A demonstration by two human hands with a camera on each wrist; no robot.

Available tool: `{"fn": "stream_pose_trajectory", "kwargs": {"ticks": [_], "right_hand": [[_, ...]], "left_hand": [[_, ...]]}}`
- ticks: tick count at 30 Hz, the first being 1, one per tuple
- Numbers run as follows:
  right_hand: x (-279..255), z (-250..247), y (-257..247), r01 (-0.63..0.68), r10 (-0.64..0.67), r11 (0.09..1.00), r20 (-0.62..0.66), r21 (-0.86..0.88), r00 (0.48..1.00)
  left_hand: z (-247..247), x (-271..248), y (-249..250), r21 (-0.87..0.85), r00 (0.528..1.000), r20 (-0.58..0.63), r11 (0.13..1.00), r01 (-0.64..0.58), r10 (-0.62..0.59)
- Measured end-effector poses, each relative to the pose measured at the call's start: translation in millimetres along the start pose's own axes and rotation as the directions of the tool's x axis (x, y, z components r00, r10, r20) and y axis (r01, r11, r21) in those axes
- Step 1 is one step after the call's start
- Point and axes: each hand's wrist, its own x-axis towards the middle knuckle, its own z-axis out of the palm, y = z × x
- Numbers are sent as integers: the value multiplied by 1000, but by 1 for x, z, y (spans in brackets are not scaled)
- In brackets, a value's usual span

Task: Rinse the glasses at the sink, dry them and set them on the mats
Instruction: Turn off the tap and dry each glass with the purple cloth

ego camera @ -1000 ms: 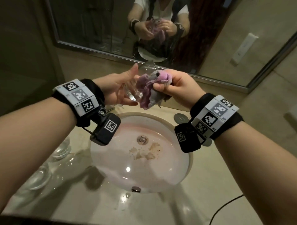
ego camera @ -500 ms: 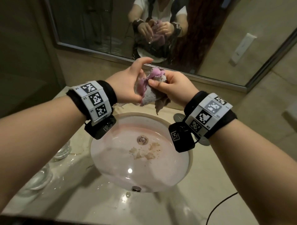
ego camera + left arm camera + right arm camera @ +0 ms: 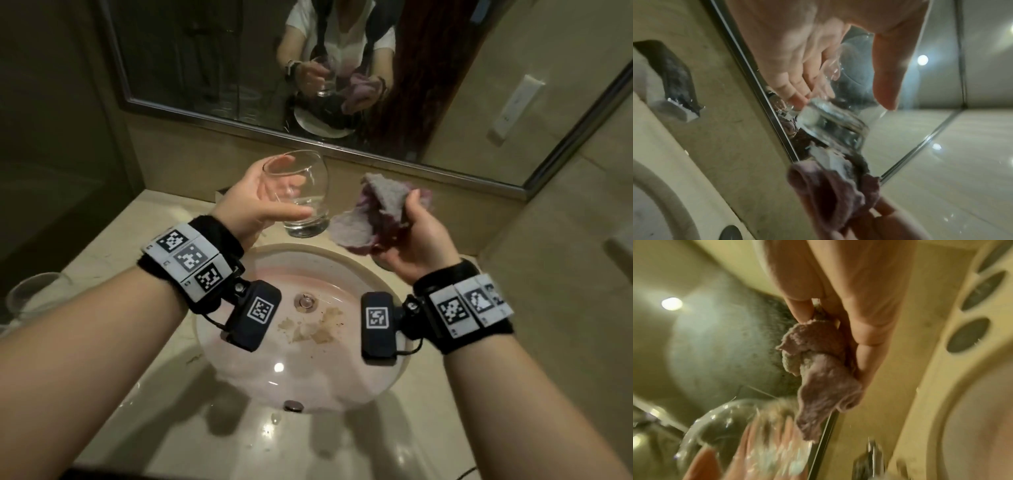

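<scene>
Running along the wall behind everything is the big mirror with a silver frame (image 3: 342,144), and it shows the person holding a glass and a cloth. Under it lies the shiny beige stone worktop (image 3: 113,253). Set into the worktop is the round white sink bowl (image 3: 308,377), with brown marks near its metal drain (image 3: 305,301).

The left hand (image 3: 255,202) is up above the back of the sink. Its fingers (image 3: 797,91) are curled round the clear round glass with a thick bottom (image 3: 301,195), and the thumb lies along the near side. The glass is tilted, with its open top leaning to the left and its base lower down. It is in the air, not on the worktop.

The right hand (image 3: 416,240) is just beside it, on the right. Its fingers (image 3: 869,345) and thumb pinch the crumpled purple and grey cloth (image 3: 380,212). The cloth hangs close to the glass, but the two are apart in the head view.

At the far left edge of the worktop stands another clear glass (image 3: 30,294), well apart from the hands. Each wrist wears a black band with white square markers and a small black camera hanging below it.
</scene>
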Motion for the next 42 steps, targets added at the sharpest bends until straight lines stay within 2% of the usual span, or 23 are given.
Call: {"fn": "stream_pose_trajectory", "kwargs": {"ticks": [3,5,7,11,14,17,19,22,26,28,31,36,38,42], "right_hand": [[-5,9,25,-130,103,977,159,169,982],[-8,14,33,-178,129,957,213,228,968],[-9,15,37,-196,143,946,213,259,967],[-12,8,38,-163,131,956,141,243,981],[-18,-7,36,-117,108,964,54,237,993],[-27,-36,30,9,20,974,-124,227,992],[-37,-61,26,127,-68,975,-302,182,951],[-54,-98,24,248,-187,967,-516,51,836],[-74,-150,25,224,-225,971,-660,-88,717],[-80,-174,25,174,-236,972,-687,-160,687],[-89,-203,24,110,-266,959,-692,-262,671],[-95,-236,16,40,-332,917,-703,-397,629],[-91,-251,11,30,-342,909,-702,-416,625],[-80,-271,3,32,-332,905,-659,-423,675]], "left_hand": [[10,-3,-3,-27,1000,21,1000,0,0],[17,-4,-6,65,998,55,998,-20,16],[23,-3,-7,219,997,62,974,-56,44],[28,2,-8,500,992,53,857,-122,111],[32,2,-13,551,991,53,825,-131,122],[37,2,-19,540,993,72,833,-121,97],[46,2,-27,553,991,118,826,-113,57],[68,2,-45,558,984,178,824,-98,-4],[110,5,-71,591,964,251,803,-80,-89],[133,6,-83,639,952,285,763,-100,-113],[162,4,-106,693,944,292,714,-98,-153],[194,1,-145,797,931,317,584,-157,-182],[207,2,-159,824,919,331,541,-170,-215],[234,9,-180,868,907,335,458,-191,-256]]}}
